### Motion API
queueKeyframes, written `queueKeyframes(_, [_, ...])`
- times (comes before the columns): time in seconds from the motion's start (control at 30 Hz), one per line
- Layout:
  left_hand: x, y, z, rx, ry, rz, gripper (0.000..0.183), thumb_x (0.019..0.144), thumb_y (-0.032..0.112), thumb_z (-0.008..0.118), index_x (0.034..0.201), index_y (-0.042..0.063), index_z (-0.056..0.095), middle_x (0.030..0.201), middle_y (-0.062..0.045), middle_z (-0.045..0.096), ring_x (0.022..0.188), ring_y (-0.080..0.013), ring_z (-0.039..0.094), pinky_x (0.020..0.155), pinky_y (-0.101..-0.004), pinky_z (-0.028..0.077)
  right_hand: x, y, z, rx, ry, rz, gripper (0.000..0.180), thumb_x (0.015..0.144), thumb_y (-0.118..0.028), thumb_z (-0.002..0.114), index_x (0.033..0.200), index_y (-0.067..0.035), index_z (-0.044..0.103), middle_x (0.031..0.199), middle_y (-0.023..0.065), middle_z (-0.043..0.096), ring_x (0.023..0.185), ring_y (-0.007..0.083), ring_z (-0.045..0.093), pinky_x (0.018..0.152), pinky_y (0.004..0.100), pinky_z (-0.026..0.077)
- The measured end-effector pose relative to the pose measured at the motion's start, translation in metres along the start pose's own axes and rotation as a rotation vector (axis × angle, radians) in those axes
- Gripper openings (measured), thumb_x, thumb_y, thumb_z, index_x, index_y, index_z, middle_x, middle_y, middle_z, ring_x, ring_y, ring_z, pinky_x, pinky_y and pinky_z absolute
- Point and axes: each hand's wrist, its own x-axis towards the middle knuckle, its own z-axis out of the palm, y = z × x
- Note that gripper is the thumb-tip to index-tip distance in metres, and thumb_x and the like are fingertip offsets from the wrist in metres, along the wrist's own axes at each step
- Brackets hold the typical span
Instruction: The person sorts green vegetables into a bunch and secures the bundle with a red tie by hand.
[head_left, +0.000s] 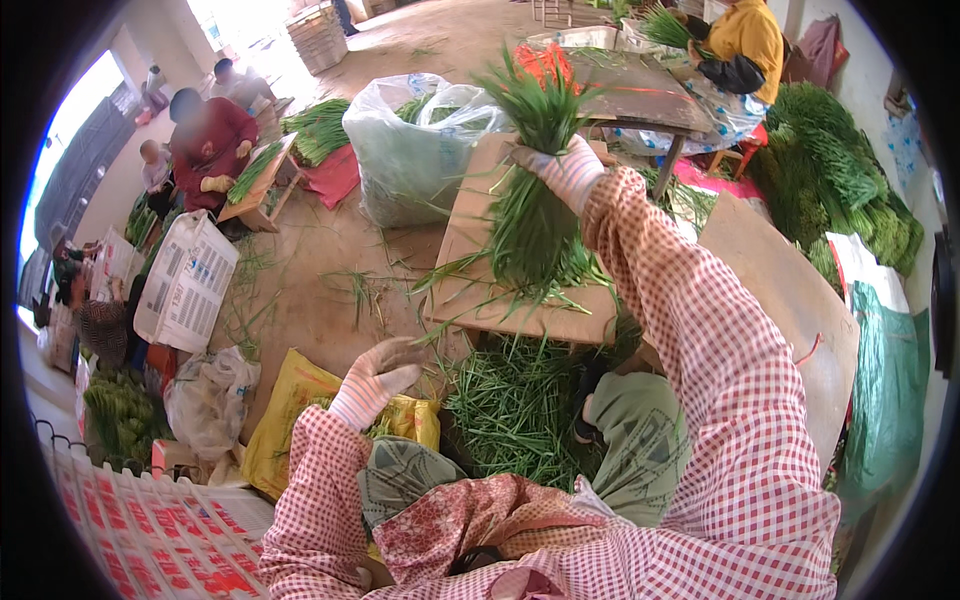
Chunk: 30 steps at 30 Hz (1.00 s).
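My right hand (564, 169), in a striped work glove, grips a thick bunch of long green leafy stalks (536, 225). It holds the bunch raised over a low wooden board (457, 289), where more loose green leaves (581, 266) lie. My left hand (384, 375), gloved alike, is held out at the lower left of the board with fingers apart and nothing in it. Beneath the board, between my knees, is a heap of loose green leaves (517, 405). Red plastic strands (544, 64) show behind the top of the bunch.
A large clear plastic bag (405, 165) of greens stands behind the board. Left are a white crate (187, 281), a yellow sack (285, 420) and a red-marked basket (150, 532). Right are a leaning board (795, 322) and piled greens (832, 172). Several people sit farther off.
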Motion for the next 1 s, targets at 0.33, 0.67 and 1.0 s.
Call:
queueKeyframes(0.33, [0.020,0.080,0.095,-0.428,-0.324,-0.151,0.088,0.073,0.069,0.061,0.124,-0.001,0.048,0.117,-0.018,0.056,0.102,-0.0311,0.057,0.089,-0.0464,0.047,-0.038,-0.085,0.023,0.109,-0.083,-0.168,0.038,0.080,-0.001,0.068,0.116,-0.004,0.059,0.108,0.0060,0.066,0.096,0.0144,0.060,0.087,0.0297,0.048])
queueKeyframes(0.67, [0.034,-0.069,0.164,-2.430,-0.859,-0.408,0.018,0.085,0.019,0.068,0.092,0.012,0.053,0.074,-0.003,0.056,0.059,-0.0147,0.056,0.047,-0.0312,0.050,-0.255,0.004,0.061,-0.375,-0.289,-0.635,0.041,0.056,-0.022,0.069,0.095,-0.010,0.061,0.094,0.0067,0.062,0.097,0.0280,0.059,0.093,0.0452,0.041])
queueKeyframes(1.0, [0.027,-0.120,0.139,-1.826,-0.689,-0.681,0.027,0.092,0.020,0.049,0.093,-0.006,0.057,0.063,-0.013,0.054,0.054,-0.0226,0.055,0.051,-0.0392,0.051,-0.289,0.019,0.066,-0.214,-0.657,-0.473,0.048,0.053,-0.021,0.069,0.099,-0.010,0.062,0.100,0.0080,0.061,0.101,0.0293,0.057,0.089,0.0419,0.044])
